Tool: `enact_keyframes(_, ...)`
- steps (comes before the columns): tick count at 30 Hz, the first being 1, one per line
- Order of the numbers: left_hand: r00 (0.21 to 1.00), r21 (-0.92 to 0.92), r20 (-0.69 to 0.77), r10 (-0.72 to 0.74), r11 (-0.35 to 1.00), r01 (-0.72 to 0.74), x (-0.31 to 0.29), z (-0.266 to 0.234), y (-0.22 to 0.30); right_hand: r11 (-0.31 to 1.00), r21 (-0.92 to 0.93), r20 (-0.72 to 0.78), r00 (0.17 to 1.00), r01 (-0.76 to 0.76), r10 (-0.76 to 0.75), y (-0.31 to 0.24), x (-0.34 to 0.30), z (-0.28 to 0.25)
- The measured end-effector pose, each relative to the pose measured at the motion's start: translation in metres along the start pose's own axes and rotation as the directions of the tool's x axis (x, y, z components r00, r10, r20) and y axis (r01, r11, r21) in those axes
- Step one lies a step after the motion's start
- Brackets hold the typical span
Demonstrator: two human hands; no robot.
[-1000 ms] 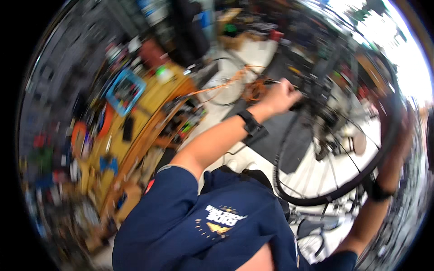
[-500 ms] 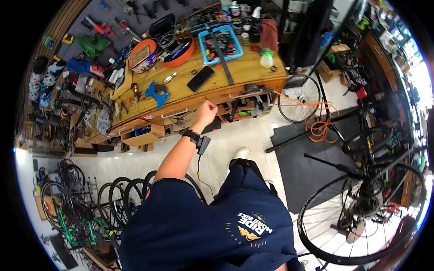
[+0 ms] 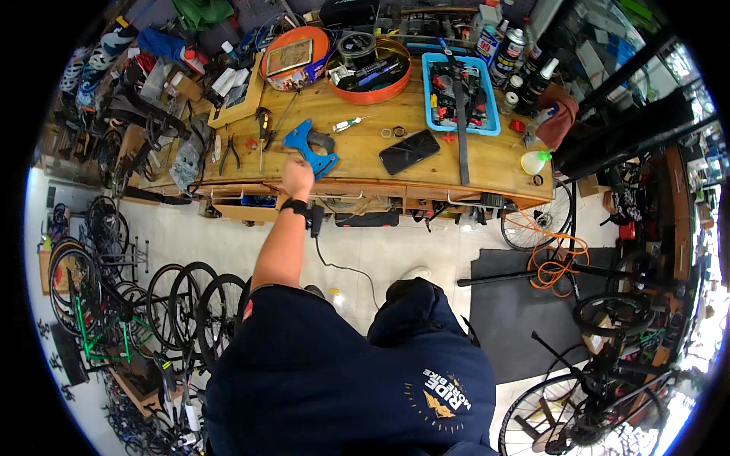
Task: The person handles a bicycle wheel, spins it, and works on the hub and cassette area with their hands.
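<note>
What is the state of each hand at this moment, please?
Left hand: seemingly curled, near the blue curved tool; whether it grips anything cannot be told.
Right hand: not in view, so its state cannot be told.

Blue bracket-like piece [image 3: 308, 150], plain bright blue, curved, with a deep rounded hollow on one side and a blunt prong at each end of it. Lies on the wooden table [image 3: 356, 163], close to the front edge, somewhat left of that edge's middle. Set at a slant: one prong toward the back edge, the other toward the front edge and right end. Hollow faces the table's right end. A dark greyish rounded part [image 3: 323, 143] shows in the hollow; whether joined or merely lying there, cannot tell.
</note>
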State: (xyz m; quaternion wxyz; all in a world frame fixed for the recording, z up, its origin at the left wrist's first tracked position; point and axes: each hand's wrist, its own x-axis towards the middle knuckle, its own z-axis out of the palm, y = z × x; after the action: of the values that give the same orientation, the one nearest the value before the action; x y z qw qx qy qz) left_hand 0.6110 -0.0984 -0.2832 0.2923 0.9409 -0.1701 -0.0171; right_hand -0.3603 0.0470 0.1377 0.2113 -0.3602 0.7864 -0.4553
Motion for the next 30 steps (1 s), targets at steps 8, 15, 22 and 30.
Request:
enact_keyframes(8, 0.996, 0.31, 0.084, 0.04, 0.949, -0.064, 0.138, -0.018, -0.049, 0.989, -0.061, -0.221, 0.969, -0.132, 0.115, -0.051, 0.039, -0.112)
enact_keyframes(15, 0.948, 0.228, 0.191, 0.256, 0.928, -0.296, 0.184, 0.02, -0.082, 0.992, 0.059, 0.585, 0.802, 0.109, -0.123, -0.055, 0.049, -0.112)
enact_keyframes(22, 0.848, 0.262, 0.36, 0.39, 0.83, -0.493, 0.269, 0.059, -0.129, 0.955, -0.278, 0.12, 0.983, -0.104, 0.142, -0.066, 0.028, -0.122)
enact_keyframes(30, 0.762, 0.691, 0.543, 0.352, 0.327, -0.644, 0.294, 0.089, -0.102, 0.984, -0.097, -0.233, 0.965, -0.147, 0.121, -0.066, 0.004, -0.082)
